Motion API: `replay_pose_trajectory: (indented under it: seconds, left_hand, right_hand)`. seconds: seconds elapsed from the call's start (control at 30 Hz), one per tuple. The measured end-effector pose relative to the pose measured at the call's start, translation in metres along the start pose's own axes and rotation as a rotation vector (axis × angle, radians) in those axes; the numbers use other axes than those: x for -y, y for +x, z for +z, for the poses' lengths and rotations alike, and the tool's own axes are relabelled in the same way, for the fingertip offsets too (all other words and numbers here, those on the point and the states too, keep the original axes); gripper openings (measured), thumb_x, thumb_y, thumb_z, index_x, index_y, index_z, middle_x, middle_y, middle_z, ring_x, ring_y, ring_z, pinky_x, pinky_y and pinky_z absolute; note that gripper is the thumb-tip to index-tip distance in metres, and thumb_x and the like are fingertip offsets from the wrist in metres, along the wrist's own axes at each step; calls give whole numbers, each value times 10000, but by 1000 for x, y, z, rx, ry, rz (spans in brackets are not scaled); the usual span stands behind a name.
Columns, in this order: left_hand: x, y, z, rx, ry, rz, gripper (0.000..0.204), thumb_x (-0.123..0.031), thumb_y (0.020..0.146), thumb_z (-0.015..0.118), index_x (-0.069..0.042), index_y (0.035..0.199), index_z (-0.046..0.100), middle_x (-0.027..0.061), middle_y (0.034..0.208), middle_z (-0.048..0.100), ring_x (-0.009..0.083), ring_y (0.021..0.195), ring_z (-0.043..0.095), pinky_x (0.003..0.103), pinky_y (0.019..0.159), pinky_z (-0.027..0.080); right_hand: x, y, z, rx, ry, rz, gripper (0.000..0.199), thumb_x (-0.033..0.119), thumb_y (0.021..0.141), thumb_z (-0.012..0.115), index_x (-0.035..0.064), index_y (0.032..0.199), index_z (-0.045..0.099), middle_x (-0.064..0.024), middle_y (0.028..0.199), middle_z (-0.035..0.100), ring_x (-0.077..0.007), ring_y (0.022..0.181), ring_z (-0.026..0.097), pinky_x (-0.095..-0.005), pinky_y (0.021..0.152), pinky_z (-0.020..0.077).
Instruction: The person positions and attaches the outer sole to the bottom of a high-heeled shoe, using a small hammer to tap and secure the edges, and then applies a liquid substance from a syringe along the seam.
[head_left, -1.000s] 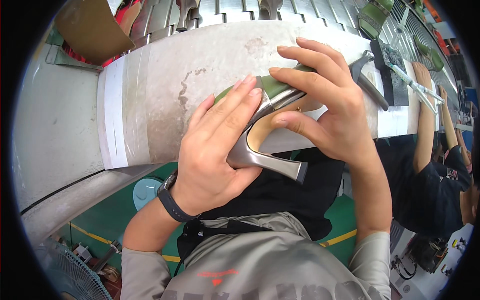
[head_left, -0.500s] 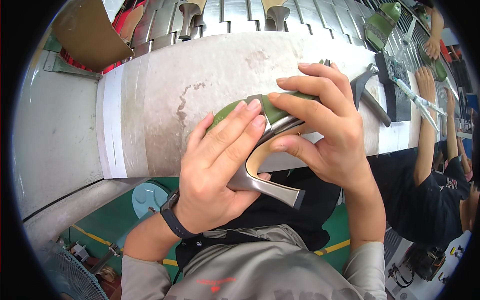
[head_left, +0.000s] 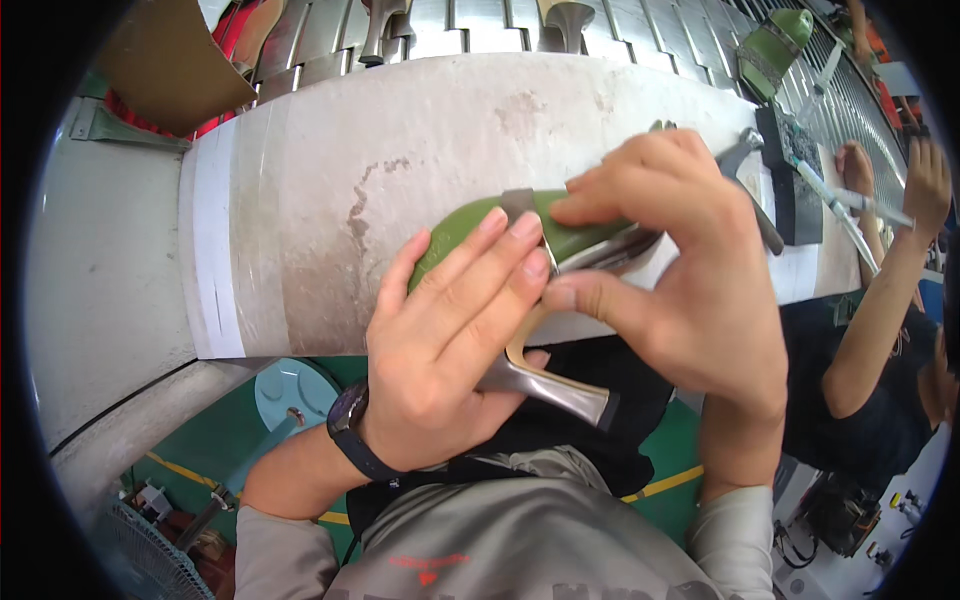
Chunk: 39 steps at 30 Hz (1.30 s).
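Over the pale bench (head_left: pixel 330 200) I hold a high-heeled sandal (head_left: pixel 565 392) fitted on a green shoe last (head_left: pixel 455 228). Its slim metallic heel points down and to the right, towards me. My left hand (head_left: pixel 445 340) wraps the heel end, fingers flat across the side and thumb beneath. At the front part, my right hand (head_left: pixel 690 235) is closed, its fingers bent over the last and its thumb near the sandal's arched tan underside. A grey-brown band (head_left: pixel 519 202) crosses the last between both hands. The right hand hides much of the toe end.
To the right lie a hammer (head_left: pixel 742 150), a black block (head_left: pixel 800 190) and syringes (head_left: pixel 832 205). Beyond the bench runs a slatted metal conveyor (head_left: pixel 450 25) with heeled shoes (head_left: pixel 568 22) and another green last (head_left: pixel 775 50). A co-worker's hand (head_left: pixel 928 180) is at far right. A light-blue stool (head_left: pixel 290 395) stands below left.
My right hand has turned and its spread fingers have curled down onto the front of the last. The left hand keeps its hold. At right, the co-worker's arms have shifted.
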<state>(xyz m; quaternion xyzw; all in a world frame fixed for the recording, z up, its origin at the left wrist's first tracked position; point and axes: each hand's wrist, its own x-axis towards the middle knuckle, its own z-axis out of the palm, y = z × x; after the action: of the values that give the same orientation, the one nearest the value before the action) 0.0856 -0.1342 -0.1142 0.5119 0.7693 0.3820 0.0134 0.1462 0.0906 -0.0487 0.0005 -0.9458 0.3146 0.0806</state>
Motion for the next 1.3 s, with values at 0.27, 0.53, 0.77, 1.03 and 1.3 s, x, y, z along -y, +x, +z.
replay_pose_trajectory:
  seconds: [0.27, 0.53, 0.77, 1.03, 1.3]
  left_hand:
    - [2, -2, 7, -41, 5, 14, 768, -182, 786, 892, -26, 1480, 603, 213, 1523, 615, 383, 1416, 600, 564, 1192, 376]
    - [5, -8, 11, -65, -5, 35, 693, -172, 812, 864, -21, 1444, 621, 215, 1480, 647, 385, 1376, 634, 596, 1189, 362]
    - [12, -6, 21, -127, -14, 26, 617, -120, 829, 805, -28, 1418, 645, 189, 1456, 670, 336, 1351, 657, 618, 1170, 368]
    - [16, -7, 32, -199, 170, 83, 802, -189, 801, 880, 43, 1497, 557, 266, 1510, 605, 405, 1378, 626, 612, 1209, 329]
    - [7, 3, -1, 43, 65, -54, 972, -324, 766, 925, -11, 1573, 483, 222, 1618, 501, 398, 1468, 521, 573, 1243, 292]
  right_hand:
    - [-21, -2, 6, 30, -7, -177, 555, 350, 658, 970, 40, 1082, 793, -84, 1077, 734, -323, 1100, 650, -417, 959, 507]
    - [-12, -6, 11, 34, -96, -117, 627, 486, 611, 947, 55, 1045, 813, -75, 1085, 745, -343, 1143, 638, -495, 1011, 487]
    - [-5, 2, 11, 62, -78, -7, 599, 407, 596, 982, 46, 1038, 803, -88, 1100, 741, -343, 1129, 645, -488, 1019, 496]
    - [-7, 7, 18, -49, -355, -124, 756, 492, 622, 954, 78, 1225, 766, -91, 1327, 708, -368, 1413, 557, -674, 1196, 336]
    - [-95, -48, 26, -540, -213, 167, 445, 133, 896, 831, -29, 1292, 707, -244, 1421, 650, -378, 1282, 658, -442, 1111, 505]
